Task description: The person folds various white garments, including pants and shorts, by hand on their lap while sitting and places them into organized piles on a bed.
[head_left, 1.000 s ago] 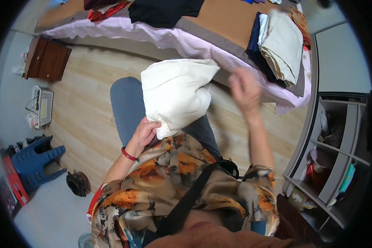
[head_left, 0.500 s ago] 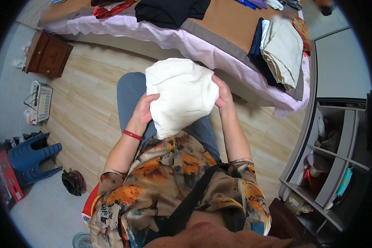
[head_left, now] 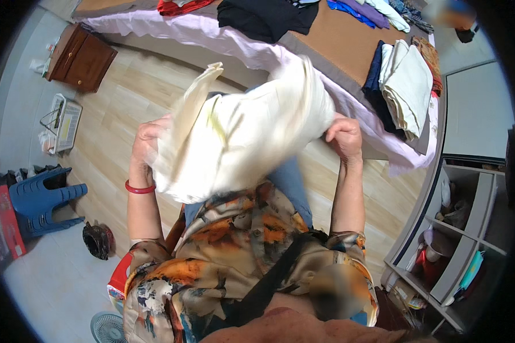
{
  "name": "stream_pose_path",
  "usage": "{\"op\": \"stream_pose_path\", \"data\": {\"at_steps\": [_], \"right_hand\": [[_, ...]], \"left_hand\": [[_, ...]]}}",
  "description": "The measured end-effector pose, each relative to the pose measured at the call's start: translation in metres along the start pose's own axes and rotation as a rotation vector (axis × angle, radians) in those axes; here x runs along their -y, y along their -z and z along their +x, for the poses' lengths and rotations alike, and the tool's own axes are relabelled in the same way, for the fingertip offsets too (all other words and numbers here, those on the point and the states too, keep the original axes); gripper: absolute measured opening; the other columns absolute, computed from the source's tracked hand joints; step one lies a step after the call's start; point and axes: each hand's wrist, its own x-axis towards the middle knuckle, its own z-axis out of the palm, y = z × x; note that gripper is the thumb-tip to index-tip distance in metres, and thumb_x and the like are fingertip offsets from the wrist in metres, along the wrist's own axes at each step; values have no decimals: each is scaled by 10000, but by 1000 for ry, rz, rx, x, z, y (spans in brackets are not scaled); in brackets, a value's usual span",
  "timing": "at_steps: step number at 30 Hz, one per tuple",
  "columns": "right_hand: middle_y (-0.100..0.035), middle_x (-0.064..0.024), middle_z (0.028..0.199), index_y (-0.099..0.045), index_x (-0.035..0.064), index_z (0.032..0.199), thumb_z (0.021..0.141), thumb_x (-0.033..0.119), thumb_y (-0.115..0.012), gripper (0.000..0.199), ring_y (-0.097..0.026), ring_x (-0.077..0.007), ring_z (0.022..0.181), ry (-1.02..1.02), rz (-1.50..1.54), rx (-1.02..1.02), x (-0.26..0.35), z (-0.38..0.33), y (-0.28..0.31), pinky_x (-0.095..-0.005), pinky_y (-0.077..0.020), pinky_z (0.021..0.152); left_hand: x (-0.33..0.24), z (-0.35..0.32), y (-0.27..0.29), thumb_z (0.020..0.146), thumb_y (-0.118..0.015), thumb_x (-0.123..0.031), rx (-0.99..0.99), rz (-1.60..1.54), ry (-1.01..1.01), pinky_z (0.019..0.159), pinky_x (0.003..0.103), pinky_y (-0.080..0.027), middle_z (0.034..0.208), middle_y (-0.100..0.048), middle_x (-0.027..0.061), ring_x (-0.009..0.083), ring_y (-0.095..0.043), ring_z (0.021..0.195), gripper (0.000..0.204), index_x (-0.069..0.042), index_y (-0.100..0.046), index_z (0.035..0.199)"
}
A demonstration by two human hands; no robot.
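Above my lap, I hold a cream cloth [head_left: 240,137] up between both hands, well off the wooden floor [head_left: 114,114] and just short of the bed [head_left: 337,40] ahead. My left hand [head_left: 146,143] is clamped on the cloth's left edge, fingers curled into the fabric, a red bangle [head_left: 139,187] on the wrist below. My right hand [head_left: 343,137] is closed on the right edge, the knuckles showing beside the bulk of the cloth. The fabric is blurred with motion, so I cannot tell how many layers are folded together or where the corners sit; one loose flap [head_left: 200,86] stands up at the top left.

On the bed lie a stack of folded pale garments [head_left: 409,88] at the right, a black garment [head_left: 266,17] near the far edge, and red and blue pieces beyond. A wooden nightstand [head_left: 80,57] stands at the upper left, a white wire basket [head_left: 63,123] and blue plastic stools [head_left: 40,200] on the floor to my left, and an open shelf unit [head_left: 458,251] to my right.

As I judge it, the main risk is the loose flap: it could flop across and spoil whatever fold is forming. If either grip slackens, the bundle would likely slump onto my knees or slide to the floor. A wide swing forward might also brush the bed's hanging sheet [head_left: 223,40].
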Motion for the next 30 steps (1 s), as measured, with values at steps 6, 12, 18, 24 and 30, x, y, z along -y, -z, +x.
{"op": "stream_pose_path", "data": {"at_steps": [6, 12, 18, 24, 30], "right_hand": [[-658, -108, 858, -568, 2, 681, 757, -104, -492, 152, -594, -169, 841, -381, -316, -208, -44, -45, 7, -298, -467, 814], [-653, -77, 882, -616, -3, 841, 859, -59, -491, 138, -606, -140, 805, -385, -149, -301, -27, -40, -26, -250, -489, 746], [-637, -115, 1009, -581, -33, 1073, 897, 57, -531, 203, -630, -159, 880, -674, 75, 21, -27, -22, -96, -273, -523, 723], [-584, -128, 1078, -301, -54, 1363, 916, 86, -502, 510, -592, -152, 901, -933, -208, 130, -44, -5, -159, -253, -509, 715], [-552, -79, 940, -322, -12, 1301, 885, 70, -528, 471, -564, -135, 837, -887, 8, -138, -77, -9, -166, -247, -494, 733]], "left_hand": [[27, -34, -8, 815, -600, 3, -267, 83, 442, 885, 303, -448, 963, -674, 116, 178, -607, 974, 58, -28, -636, 850], [32, -23, -58, 802, -657, -52, -447, 347, 408, 811, 254, -464, 943, -644, 35, 114, -580, 846, 238, -43, -605, 1033], [12, -10, -136, 606, -795, -342, 14, 1241, 207, 914, 418, -344, 1092, -491, 118, 298, -456, 1063, 639, -84, -531, 1127], [32, -20, -137, 633, -692, -161, -76, 1364, 59, 817, 398, -341, 992, -489, 116, 284, -465, 976, 406, -69, -562, 1007], [34, -26, -124, 653, -635, -63, -90, 1275, 45, 774, 390, -358, 869, -492, 68, 259, -481, 902, 161, -78, -570, 800]]}}
